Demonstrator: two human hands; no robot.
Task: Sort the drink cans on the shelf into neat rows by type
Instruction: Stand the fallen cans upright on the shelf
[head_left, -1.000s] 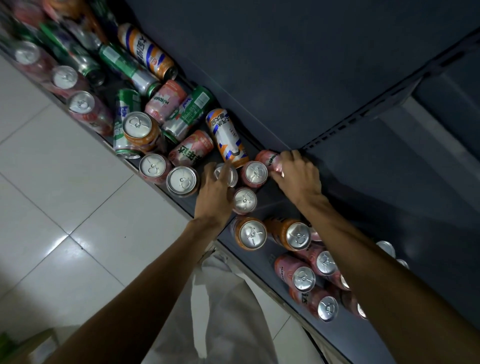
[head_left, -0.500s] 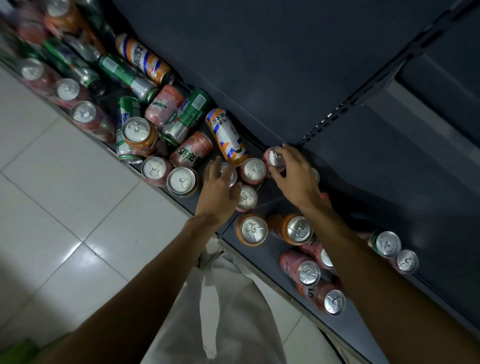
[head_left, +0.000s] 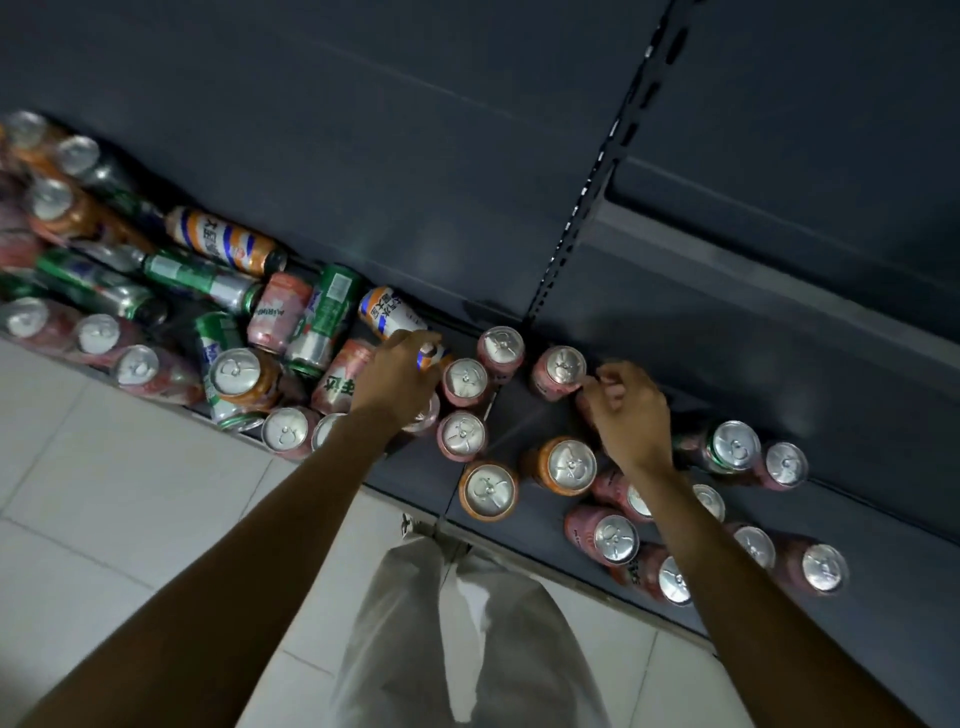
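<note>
- Pink lying can (head_left: 278, 313): a word in small pale Latin capitals runs along its side, too blurred to spell out
- Pink lying can by the left wrist (head_left: 340, 384): two large dark Chinese characters, seen upside down, not legible
- White, orange and blue lying can (head_left: 390, 312): dark Chinese characters on its white band, not legible

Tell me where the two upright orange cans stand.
Head view, centre: the two orange cans stand side by side near the shelf front edge, just left of the right hand's wrist.
</note>
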